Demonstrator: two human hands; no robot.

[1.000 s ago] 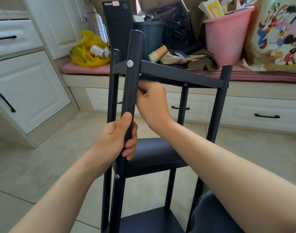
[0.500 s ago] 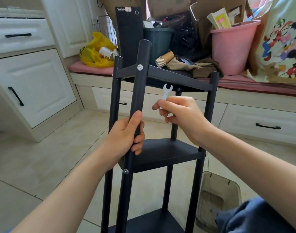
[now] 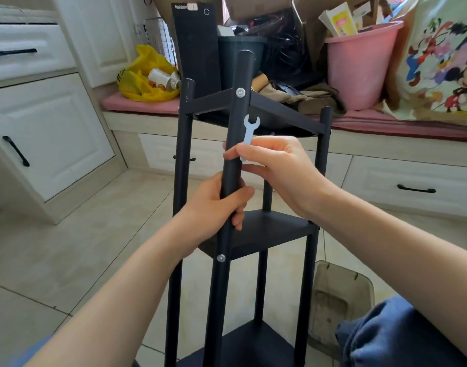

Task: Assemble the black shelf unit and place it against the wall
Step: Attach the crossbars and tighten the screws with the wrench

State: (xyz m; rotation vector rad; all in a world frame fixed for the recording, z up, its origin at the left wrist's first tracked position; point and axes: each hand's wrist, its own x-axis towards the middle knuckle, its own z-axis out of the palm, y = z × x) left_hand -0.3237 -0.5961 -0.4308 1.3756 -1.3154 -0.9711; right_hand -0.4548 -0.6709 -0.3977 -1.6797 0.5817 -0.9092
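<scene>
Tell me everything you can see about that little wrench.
The wrench is small, flat and pale silver, apparently stamped metal, with an open forked end pointing up. It stands nearly upright, its lower end pinched in the right hand, beside the shelf's front post and below a bolt, not engaged on it.

One head-worn view, facing forward and down.

I am looking from close above the forearms: the shelf (image 3: pixel 277 229) stands near, mid-frame, with the left hand (image 3: pixel 216 205) and right hand (image 3: pixel 277 165) at centre. The floor (image 3: pixel 68 247) spreads below and to the left, and the bench (image 3: pixel 372 144) runs across the top, farther off.
</scene>
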